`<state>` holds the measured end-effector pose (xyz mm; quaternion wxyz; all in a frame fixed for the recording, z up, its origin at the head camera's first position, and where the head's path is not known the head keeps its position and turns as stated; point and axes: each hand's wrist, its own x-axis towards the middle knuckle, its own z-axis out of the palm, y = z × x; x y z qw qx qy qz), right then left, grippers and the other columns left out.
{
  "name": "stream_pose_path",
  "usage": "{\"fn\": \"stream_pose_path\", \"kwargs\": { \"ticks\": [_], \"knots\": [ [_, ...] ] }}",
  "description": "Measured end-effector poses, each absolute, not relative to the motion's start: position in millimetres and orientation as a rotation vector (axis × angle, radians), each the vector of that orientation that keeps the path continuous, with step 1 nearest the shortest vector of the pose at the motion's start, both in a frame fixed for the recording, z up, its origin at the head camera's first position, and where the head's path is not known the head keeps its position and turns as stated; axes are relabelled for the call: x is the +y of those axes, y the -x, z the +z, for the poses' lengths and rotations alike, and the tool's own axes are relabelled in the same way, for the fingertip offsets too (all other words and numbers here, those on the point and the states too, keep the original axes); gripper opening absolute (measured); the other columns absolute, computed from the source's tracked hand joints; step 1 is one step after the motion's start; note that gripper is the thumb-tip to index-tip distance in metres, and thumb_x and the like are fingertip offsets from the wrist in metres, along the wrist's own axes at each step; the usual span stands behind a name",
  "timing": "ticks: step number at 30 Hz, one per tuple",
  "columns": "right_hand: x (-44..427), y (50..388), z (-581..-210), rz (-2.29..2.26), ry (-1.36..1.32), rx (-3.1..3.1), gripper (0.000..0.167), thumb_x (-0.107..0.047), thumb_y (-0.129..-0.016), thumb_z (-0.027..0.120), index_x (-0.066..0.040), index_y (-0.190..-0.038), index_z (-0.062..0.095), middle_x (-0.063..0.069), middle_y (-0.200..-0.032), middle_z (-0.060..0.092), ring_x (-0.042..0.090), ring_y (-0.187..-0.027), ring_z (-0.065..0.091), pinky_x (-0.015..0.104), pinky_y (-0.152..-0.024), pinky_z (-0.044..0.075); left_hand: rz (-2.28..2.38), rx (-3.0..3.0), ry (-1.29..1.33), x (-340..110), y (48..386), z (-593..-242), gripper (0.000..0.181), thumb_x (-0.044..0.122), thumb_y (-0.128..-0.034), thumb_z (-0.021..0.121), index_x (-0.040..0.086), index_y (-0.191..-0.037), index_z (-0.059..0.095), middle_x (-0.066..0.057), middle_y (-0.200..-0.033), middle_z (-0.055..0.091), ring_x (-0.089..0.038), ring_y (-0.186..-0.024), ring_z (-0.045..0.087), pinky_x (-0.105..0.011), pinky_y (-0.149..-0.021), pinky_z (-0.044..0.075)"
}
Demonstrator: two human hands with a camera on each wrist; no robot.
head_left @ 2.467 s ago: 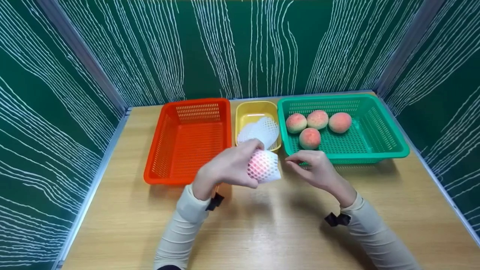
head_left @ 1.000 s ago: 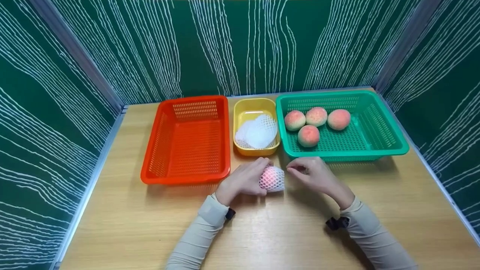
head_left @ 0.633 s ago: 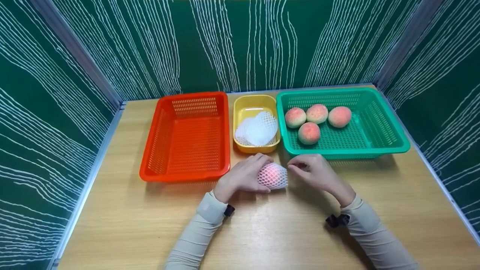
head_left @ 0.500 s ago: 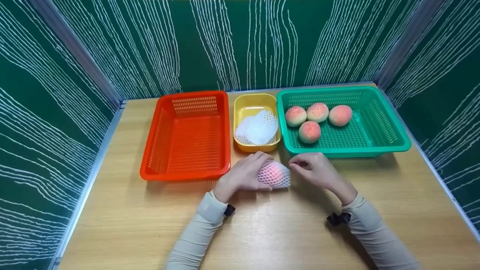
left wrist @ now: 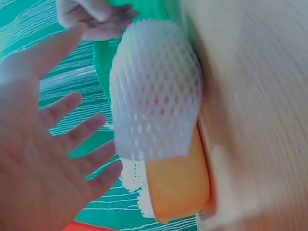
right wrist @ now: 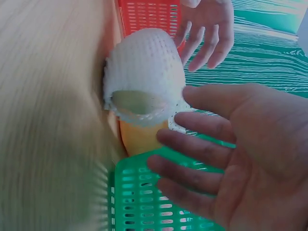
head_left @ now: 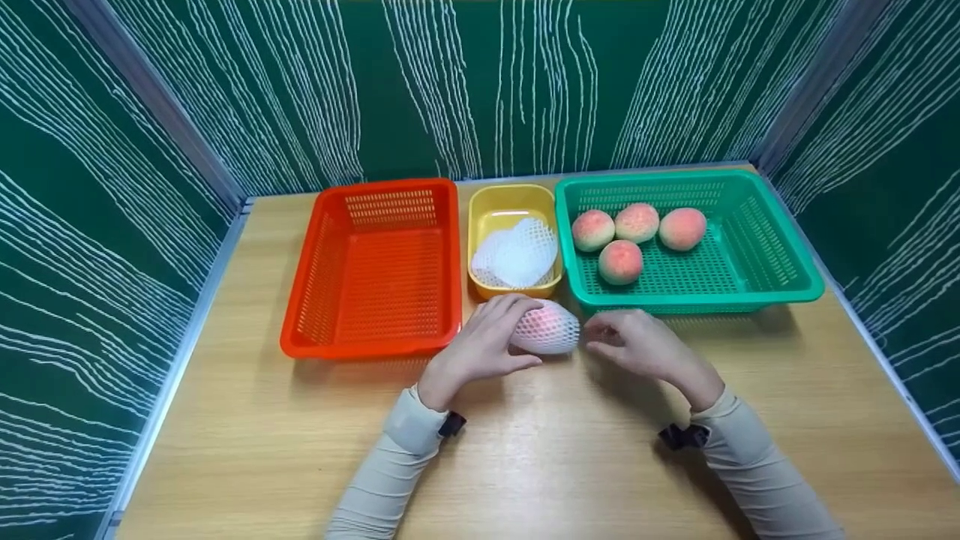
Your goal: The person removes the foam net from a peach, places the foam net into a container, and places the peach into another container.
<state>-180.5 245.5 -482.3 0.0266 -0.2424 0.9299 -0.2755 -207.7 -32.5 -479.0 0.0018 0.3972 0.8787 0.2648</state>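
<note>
A peach in a white foam net sleeve (head_left: 546, 328) lies on its side on the table, in front of the yellow basket. My left hand (head_left: 484, 341) is spread around its left end, and in the left wrist view the fingers (left wrist: 72, 134) look relaxed and apart from the sleeve. On the other side, my right hand (head_left: 641, 349) hovers close to the sleeve's right end; its fingers (right wrist: 197, 144) are extended and hold nothing. The right wrist view shows the sleeve's open end, with a pale part of the peach (right wrist: 137, 102) bare inside.
Behind the hands stands a yellow basket (head_left: 484, 289) with white foam net sleeves (head_left: 517, 253). To its right, a green basket (head_left: 697, 304) holds several bare peaches (head_left: 621, 262). A red basket (head_left: 371, 300) stands at left. Green panels (head_left: 412, 97) with white lines surround the table (head_left: 525, 465).
My left hand has lowered the netted peach from near the yellow basket to the table and loosened its hold. My right fingers have opened from a pinch near the sleeve's end.
</note>
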Motion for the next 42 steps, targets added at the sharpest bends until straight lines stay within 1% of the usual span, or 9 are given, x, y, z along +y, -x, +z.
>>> {"fn": "stream_pose_path", "kwargs": {
  "ticks": [6,14,19,24,28,32,36,38,42],
  "knots": [
    [244.6,182.3,-486.3,-0.793,0.706,2.785,0.033,-0.021,-0.088,0.072,-0.005,-0.116,0.066,0.008,-0.109,0.067,0.025,-0.100,0.062,0.048,-0.087,0.050,0.821,2.768,-1.191,-33.1,208.6,-476.4,0.070,0.038,-0.0789,0.080,0.018,-0.138,0.046,0.000,-0.134,0.045,-0.019,-0.123,0.039,-0.039,-0.106,0.031],
    [243.8,183.1,-486.8,-0.812,0.712,2.767,0.033,-0.019,-0.088,0.073,-0.003,-0.116,0.065,0.009,-0.108,0.066,0.026,-0.100,0.061,0.048,-0.088,0.049,0.646,2.867,-1.269,-25.3,213.1,-482.3,0.076,0.037,-0.0746,0.084,0.017,-0.137,0.047,-0.003,-0.133,0.046,-0.022,-0.126,0.037,-0.041,-0.109,0.027],
    [244.1,182.1,-488.4,-0.821,0.752,2.765,0.031,-0.020,-0.088,0.072,-0.004,-0.114,0.066,0.007,-0.106,0.067,0.022,-0.096,0.061,0.045,-0.086,0.050,0.444,2.919,-1.375,-15.8,215.5,-492.1,0.081,0.039,-0.0721,0.085,0.016,-0.139,0.045,-0.004,-0.133,0.046,-0.023,-0.125,0.039,-0.039,-0.108,0.028],
    [243.2,180.9,-486.7,-0.880,0.789,2.763,0.028,-0.018,-0.088,0.072,-0.004,-0.112,0.067,0.005,-0.104,0.067,0.020,-0.094,0.062,0.043,-0.083,0.051,0.298,2.937,-1.333,-5.9,216.1,-498.9,0.089,0.041,-0.0716,0.085,0.015,-0.144,0.040,-0.004,-0.133,0.046,-0.023,-0.120,0.042,-0.038,-0.104,0.033],
    [242.6,179.5,-484.9,-0.909,0.789,2.740,0.029,-0.017,-0.088,0.072,-0.004,-0.113,0.067,0.007,-0.106,0.068,0.023,-0.095,0.063,0.043,-0.083,0.052,0.218,2.954,-1.294,0.4,216.8,-503.6,0.088,0.040,-0.0724,0.084,0.013,-0.144,0.040,-0.005,-0.130,0.047,-0.022,-0.113,0.045,-0.037,-0.097,0.037],
    [243.8,179.0,-482.6,-0.917,0.774,2.735,0.029,-0.019,-0.089,0.071,-0.005,-0.114,0.067,0.005,-0.106,0.067,0.022,-0.096,0.063,0.044,-0.085,0.052,0.253,2.954,-1.306,2.5,217.2,-507.4,0.085,0.035,-0.0703,0.085,0.013,-0.140,0.042,-0.004,-0.130,0.047,-0.022,-0.114,0.045,-0.037,-0.097,0.038],
    [246.1,179.2,-479.8,-0.936,0.766,2.730,0.028,-0.021,-0.090,0.070,-0.007,-0.114,0.067,0.003,-0.106,0.067,0.019,-0.097,0.062,0.044,-0.085,0.052,0.346,2.912,-1.333,1.0,218.3,-508.3,0.086,0.028,-0.0680,0.086,0.011,-0.139,0.041,-0.004,-0.128,0.050,-0.021,-0.109,0.050,-0.036,-0.096,0.040],
    [247.5,178.8,-478.2,-0.954,0.771,2.730,0.026,-0.021,-0.090,0.070,-0.008,-0.113,0.067,0.002,-0.106,0.067,0.018,-0.096,0.062,0.043,-0.085,0.052,0.421,2.869,-1.330,-0.6,218.6,-506.7,0.086,0.027,-0.0680,0.086,0.011,-0.139,0.040,-0.002,-0.126,0.050,-0.019,-0.106,0.051,-0.033,-0.096,0.042],
    [251.0,177.8,-473.7,-0.993,0.783,2.751,0.019,-0.016,-0.089,0.071,-0.009,-0.107,0.069,0.000,-0.101,0.068,0.017,-0.092,0.062,0.042,-0.083,0.052,0.642,2.769,-1.312,-5.2,218.2,-499.0,0.085,0.027,-0.0680,0.088,0.012,-0.137,0.040,0.000,-0.124,0.049,-0.015,-0.108,0.048,-0.027,-0.099,0.040]
  ]
}}
